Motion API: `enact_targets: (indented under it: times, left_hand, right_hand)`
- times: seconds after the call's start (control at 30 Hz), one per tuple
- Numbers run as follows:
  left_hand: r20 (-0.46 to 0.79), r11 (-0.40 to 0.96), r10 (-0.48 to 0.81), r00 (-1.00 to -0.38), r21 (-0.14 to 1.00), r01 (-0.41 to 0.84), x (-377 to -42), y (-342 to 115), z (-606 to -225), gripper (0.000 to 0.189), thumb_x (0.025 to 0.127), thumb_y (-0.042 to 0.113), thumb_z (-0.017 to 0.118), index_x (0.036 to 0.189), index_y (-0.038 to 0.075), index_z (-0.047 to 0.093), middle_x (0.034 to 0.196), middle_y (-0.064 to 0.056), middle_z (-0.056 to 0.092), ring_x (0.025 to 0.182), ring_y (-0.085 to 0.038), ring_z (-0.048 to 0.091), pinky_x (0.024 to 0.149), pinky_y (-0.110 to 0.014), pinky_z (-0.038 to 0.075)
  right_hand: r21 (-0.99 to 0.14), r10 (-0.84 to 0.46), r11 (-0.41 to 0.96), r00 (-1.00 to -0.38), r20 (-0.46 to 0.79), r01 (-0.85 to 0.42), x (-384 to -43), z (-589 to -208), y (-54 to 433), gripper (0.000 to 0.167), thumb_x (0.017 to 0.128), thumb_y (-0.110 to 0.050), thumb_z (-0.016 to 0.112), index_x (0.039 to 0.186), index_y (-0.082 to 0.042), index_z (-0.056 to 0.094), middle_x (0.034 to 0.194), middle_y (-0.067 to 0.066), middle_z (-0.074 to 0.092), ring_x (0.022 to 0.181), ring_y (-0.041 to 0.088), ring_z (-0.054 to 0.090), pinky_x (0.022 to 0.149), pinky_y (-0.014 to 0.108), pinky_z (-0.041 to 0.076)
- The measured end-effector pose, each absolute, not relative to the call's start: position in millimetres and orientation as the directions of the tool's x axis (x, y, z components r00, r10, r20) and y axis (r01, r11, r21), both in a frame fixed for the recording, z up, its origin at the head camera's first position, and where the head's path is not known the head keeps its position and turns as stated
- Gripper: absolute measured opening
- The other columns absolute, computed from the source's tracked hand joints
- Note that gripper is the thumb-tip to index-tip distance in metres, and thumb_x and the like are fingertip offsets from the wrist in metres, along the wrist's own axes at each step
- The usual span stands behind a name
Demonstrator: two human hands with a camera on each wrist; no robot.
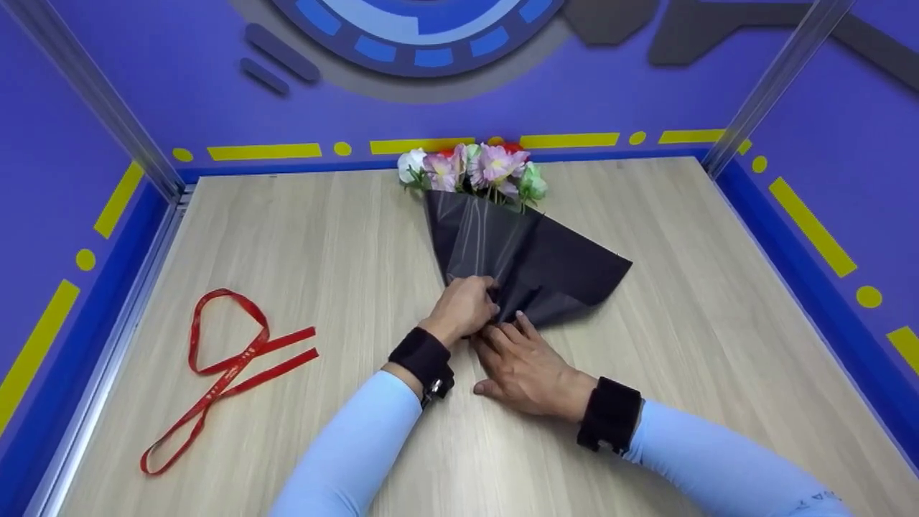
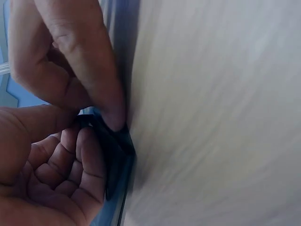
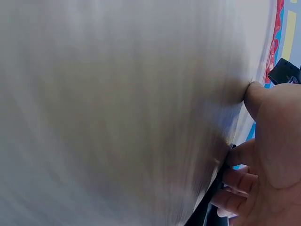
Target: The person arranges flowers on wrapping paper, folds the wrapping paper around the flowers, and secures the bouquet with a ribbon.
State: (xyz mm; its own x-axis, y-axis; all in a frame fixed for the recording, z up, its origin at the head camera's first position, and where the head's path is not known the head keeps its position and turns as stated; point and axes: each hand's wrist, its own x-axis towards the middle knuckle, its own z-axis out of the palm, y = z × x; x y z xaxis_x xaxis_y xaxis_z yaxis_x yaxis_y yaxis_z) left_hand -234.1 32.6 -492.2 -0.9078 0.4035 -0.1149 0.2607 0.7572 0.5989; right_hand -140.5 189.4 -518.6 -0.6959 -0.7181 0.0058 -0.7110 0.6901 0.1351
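A bouquet of artificial flowers in pink, white, green and red lies with its heads toward the back wall. Black wrapping paper goes around its stems, narrowing toward me and flaring to the right. My left hand grips the gathered paper at the narrow end; the left wrist view shows its thumb and curled fingers pinching a dark fold. Just beside it, my right hand presses the paper's lower edge with extended fingers, thumb on the tabletop. In the right wrist view its fingers touch the black paper. The stems are hidden.
A red ribbon lies looped on the left of the wooden table, its two ends pointing right. Blue-purple panels with yellow marks enclose the back and sides. Black bands circle both wrists.
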Motion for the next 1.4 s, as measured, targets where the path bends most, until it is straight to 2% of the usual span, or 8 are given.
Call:
enact_targets:
  times: [0.13, 0.37, 0.57, 0.73, 0.87, 1.07, 1.23, 1.4]
  left_hand:
    - [-0.129, 0.775, 0.390, -0.912, 0.581, 0.249, -234, 34, -495, 0.042, 0.097, 0.016, 0.070, 0.139, 0.010, 0.066, 0.100, -0.003, 0.079, 0.101, -0.021, 0.072, 0.093, -0.034, 0.056]
    - [-0.210, 0.814, 0.415, -0.885, 0.520, 0.258, -235, 35, -493, 0.041, 0.103, 0.020, 0.064, 0.143, 0.015, 0.064, 0.139, -0.007, 0.066, 0.130, -0.025, 0.061, 0.107, -0.035, 0.049]
    - [-0.261, 0.830, 0.442, -0.858, 0.481, 0.282, -236, 32, -488, 0.045, 0.103, 0.008, 0.055, 0.145, 0.021, 0.063, 0.147, -0.005, 0.061, 0.138, -0.023, 0.053, 0.112, -0.031, 0.044]
    - [-0.285, 0.826, 0.465, -0.838, 0.481, 0.295, -239, 26, -487, 0.059, 0.096, -0.005, 0.051, 0.146, 0.024, 0.061, 0.152, -0.004, 0.056, 0.147, -0.025, 0.043, 0.119, -0.032, 0.034]
    - [-0.268, 0.806, 0.497, -0.825, 0.496, 0.324, -242, 19, -489, 0.058, 0.097, -0.005, 0.050, 0.147, 0.021, 0.061, 0.150, -0.004, 0.058, 0.144, -0.025, 0.046, 0.119, -0.033, 0.035]
    - [-0.212, 0.741, 0.537, -0.817, 0.582, 0.336, -243, 13, -494, 0.048, 0.100, 0.000, 0.053, 0.145, 0.014, 0.062, 0.145, -0.007, 0.062, 0.139, -0.024, 0.053, 0.116, -0.035, 0.041]
    - [-0.113, 0.644, 0.545, -0.831, 0.690, 0.329, -239, 0, -498, 0.040, 0.102, 0.000, 0.052, 0.140, 0.009, 0.066, 0.135, -0.010, 0.068, 0.129, -0.025, 0.061, 0.109, -0.038, 0.047]
    - [-0.057, 0.669, 0.526, -0.849, 0.644, 0.371, -232, -17, -501, 0.028, 0.099, 0.004, 0.065, 0.126, 0.007, 0.071, 0.113, -0.010, 0.070, 0.108, -0.025, 0.065, 0.097, -0.040, 0.052]
  right_hand:
    - [0.133, -0.716, 0.690, -0.698, -0.011, -0.711, -140, -518, 189, 0.080, 0.104, -0.065, 0.039, 0.157, -0.006, 0.043, 0.153, 0.014, 0.044, 0.138, 0.037, 0.046, 0.115, 0.066, 0.033]
    - [0.113, -0.708, 0.698, -0.705, -0.036, -0.707, -140, -518, 188, 0.081, 0.104, -0.066, 0.038, 0.159, -0.006, 0.040, 0.157, 0.014, 0.042, 0.142, 0.037, 0.043, 0.117, 0.065, 0.031]
    - [0.080, -0.718, 0.694, -0.697, 0.003, -0.715, -141, -521, 191, 0.081, 0.103, -0.067, 0.041, 0.157, -0.007, 0.043, 0.155, 0.014, 0.044, 0.139, 0.036, 0.045, 0.116, 0.064, 0.033]
    - [-0.010, -0.715, 0.689, -0.682, 0.152, -0.724, -143, -525, 201, 0.077, 0.100, -0.062, 0.054, 0.149, -0.002, 0.051, 0.144, 0.018, 0.050, 0.127, 0.036, 0.051, 0.110, 0.056, 0.041]
    - [-0.061, -0.667, 0.728, -0.726, 0.167, -0.683, -150, -524, 203, 0.080, 0.101, -0.060, 0.054, 0.150, 0.002, 0.048, 0.151, 0.023, 0.045, 0.137, 0.039, 0.046, 0.116, 0.054, 0.036]
    - [-0.058, -0.637, 0.770, -0.761, -0.123, -0.636, -157, -521, 199, 0.091, 0.105, -0.066, 0.034, 0.162, 0.004, 0.022, 0.169, 0.023, 0.020, 0.158, 0.037, 0.013, 0.125, 0.059, 0.015]
    - [-0.045, -0.638, 0.767, -0.751, -0.171, -0.640, -156, -517, 199, 0.090, 0.106, -0.065, 0.032, 0.161, 0.006, 0.023, 0.167, 0.026, 0.023, 0.157, 0.039, 0.018, 0.124, 0.058, 0.020]
    - [-0.052, -0.643, 0.764, -0.753, -0.138, -0.643, -155, -516, 202, 0.089, 0.106, -0.063, 0.037, 0.159, 0.008, 0.027, 0.165, 0.029, 0.026, 0.155, 0.040, 0.023, 0.123, 0.056, 0.026]
